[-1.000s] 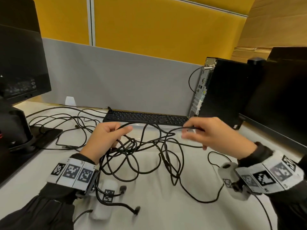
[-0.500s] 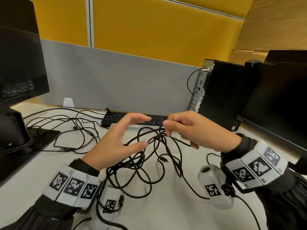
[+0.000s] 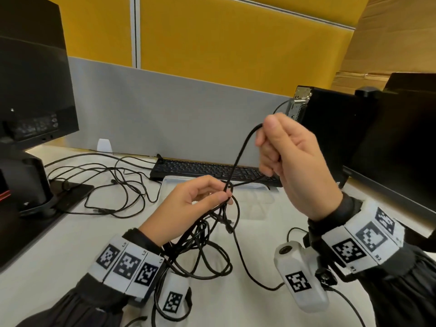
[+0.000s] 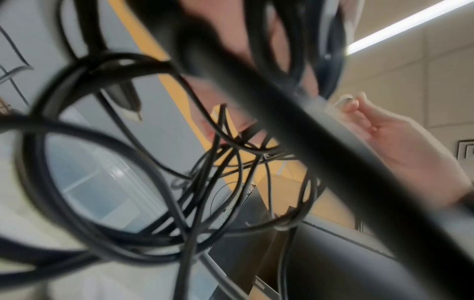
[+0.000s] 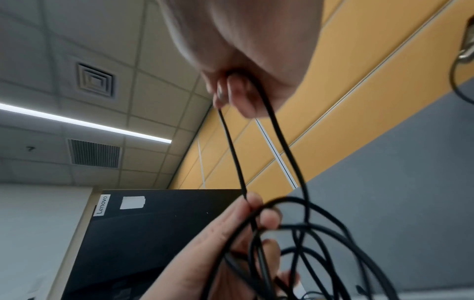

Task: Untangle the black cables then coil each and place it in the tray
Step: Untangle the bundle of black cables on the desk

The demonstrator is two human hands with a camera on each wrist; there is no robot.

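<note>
Gripping a doubled loop of cable, the right hand sits raised above and to the right of the left, fingers curled tight round it, knuckles toward the head camera, wrist cocked upward. From the right wrist view two strands run down out of that fist to the left hand. The left hand is lower, just over the desk, palm turned inward, thumb and forefinger pinching the strand where it meets the knot, the other fingers loosely bent. Below and beneath that pinch hangs the tangle of black cables, loops spilling down onto the desk between the two wrists; one strand trails out right toward the right wrist. In the left wrist view the loops crowd the lens, blurred, with a plug end dangling among them.

Just beyond the left hand lies the clear tray, shallow, on the white desk; I cannot tell whether any cable lies in it. Past the tray, a black keyboard against a grey partition, yellow panels above. Far left of the left hand: a monitor and more loose cables. Right of the right hand: a black computer tower and a second monitor.
</note>
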